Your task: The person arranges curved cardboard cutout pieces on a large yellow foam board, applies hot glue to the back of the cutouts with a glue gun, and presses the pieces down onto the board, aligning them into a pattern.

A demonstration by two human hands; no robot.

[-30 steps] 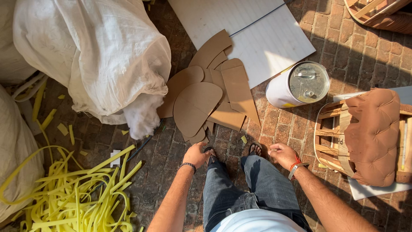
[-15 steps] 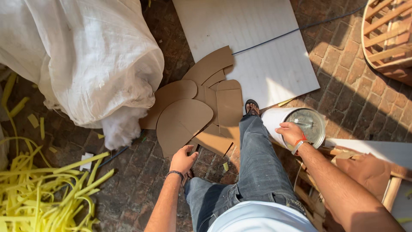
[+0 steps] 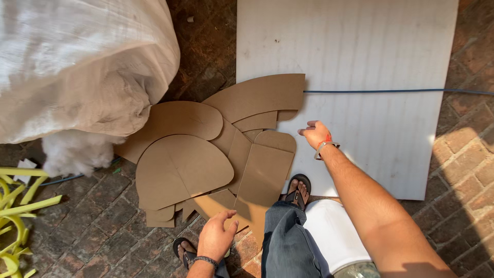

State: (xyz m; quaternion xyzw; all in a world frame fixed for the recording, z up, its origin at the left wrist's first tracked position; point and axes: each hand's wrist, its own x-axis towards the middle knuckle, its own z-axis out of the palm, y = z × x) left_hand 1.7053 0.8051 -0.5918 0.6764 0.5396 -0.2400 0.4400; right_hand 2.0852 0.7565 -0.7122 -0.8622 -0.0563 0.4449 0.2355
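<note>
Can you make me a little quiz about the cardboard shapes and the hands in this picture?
1. True or false: the right hand reaches over the pale board beside the cardboard shapes.
2. Which is the left hand nearest to? A) the yellow strips B) the lower edge of the cardboard shapes C) the blue cord
3. What spills from the white sack?

Key: 1 true; 2 B; 3 white fluffy stuffing.

The right hand (image 3: 315, 135) has left the can and reached out over the cardboard pieces (image 3: 216, 149) toward the white sheet (image 3: 370, 56).
</note>
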